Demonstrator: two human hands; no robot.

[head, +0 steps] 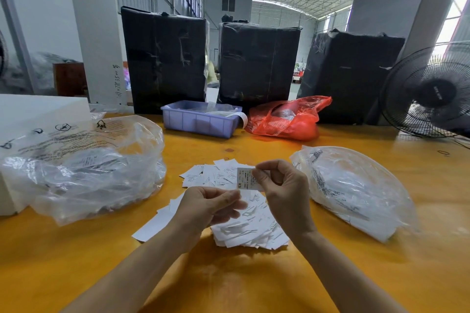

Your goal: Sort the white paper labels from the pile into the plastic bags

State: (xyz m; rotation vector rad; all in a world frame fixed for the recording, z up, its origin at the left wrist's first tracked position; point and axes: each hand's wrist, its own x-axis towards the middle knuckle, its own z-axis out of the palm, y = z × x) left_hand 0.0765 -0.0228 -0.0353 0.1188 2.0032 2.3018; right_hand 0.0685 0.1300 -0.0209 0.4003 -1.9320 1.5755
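- Fingers of the right hand pinch one white label by its right edge, thumb and forefinger pressed together on the paper; the label stands out to the left of the grip, raised above the pile, its printed face toward the camera and the letters "XS" readable sideways at its lower left corner.
- Left hand sits just below and to the left of that label, fingers curled loosely inward with the thumb near the fingertips; whether it grips any paper cannot be told.
- Pile of labels lies on the yellow table directly under both hands, spread out loosely, with a few slips strayed toward the left edge of the heap.
- Clear plastic bag with black printing rests left of the pile, crumpled and bulging.
- A second clear bag lies right of the pile, flatter, with white slips showing through it.
- Farther back on the table stand a lavender plastic bin and a red plastic bag, side by side.
- Behind them rise three black wrapped bales, and a black fan stands at the right.
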